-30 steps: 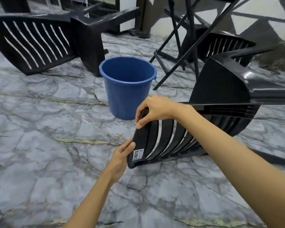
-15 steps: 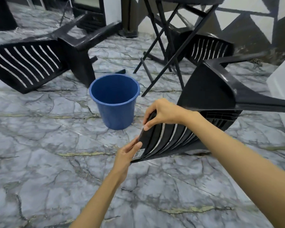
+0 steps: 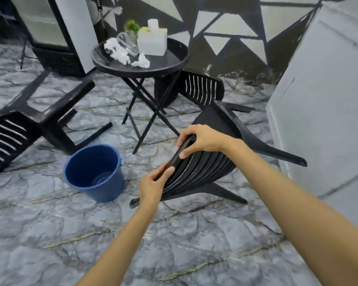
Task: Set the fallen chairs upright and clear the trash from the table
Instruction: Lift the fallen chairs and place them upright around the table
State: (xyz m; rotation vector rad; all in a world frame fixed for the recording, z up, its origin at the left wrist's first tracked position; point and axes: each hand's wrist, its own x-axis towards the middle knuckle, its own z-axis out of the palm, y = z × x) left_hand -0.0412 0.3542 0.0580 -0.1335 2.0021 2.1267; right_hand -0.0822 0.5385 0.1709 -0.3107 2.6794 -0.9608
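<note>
On marble floor (image 3: 50,228), slatted chair (image 3: 205,169)

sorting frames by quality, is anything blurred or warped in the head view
Head view: motion blur smears the left hand and the fallen chair at far left; the right hand on the held chair is sharper; wide-angle distortion tilts the white panel at right; light is soft, shadows faint.

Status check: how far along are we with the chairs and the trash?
Done: nothing yet. In hand: left hand and right hand grip the backrest of the near chair, which is tilted. To do: left chair and far chair lie fallen, tissues sit on the table, bucket looks empty.
</note>
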